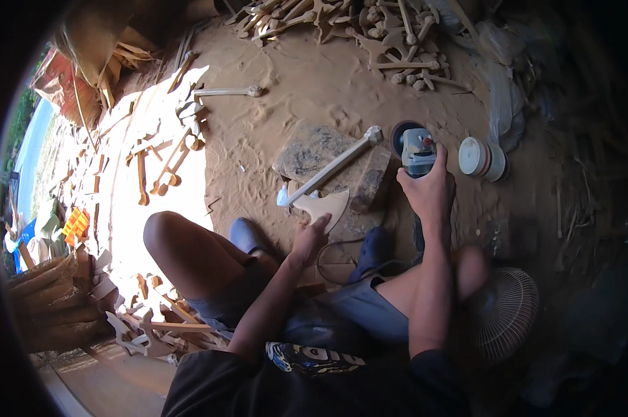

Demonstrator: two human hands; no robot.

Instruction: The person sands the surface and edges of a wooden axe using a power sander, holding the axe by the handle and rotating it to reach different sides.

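Sandy ground (307, 76) spreads everywhere beyond both hands, sunlit off to the left hand's far side. A flat stone block (314, 149) sits just ahead of the left hand, a wooden axe-shaped piece (326, 182) lying across it: long pale handle runs up and away toward the right hand's side, knob end near the grinder, blade end closest to the left hand. Left hand (308, 240) reaches forward, fingers extended, fingertips touching the lower edge of the wooden blade, not wrapped around it, so open-ish contact only. Right hand (431, 193) is closed around the body of an angle grinder (417, 151), gripping it from behind; grinder disc points away from the hand, just beside the stone's right edge. Small round white container (479, 157) stands just right of the right hand, apart from it. Pile of carved wooden pieces (369, 31) lies well ahead of both hands. Blue shoes (248, 236) sit just below the left hand, beside the stone.
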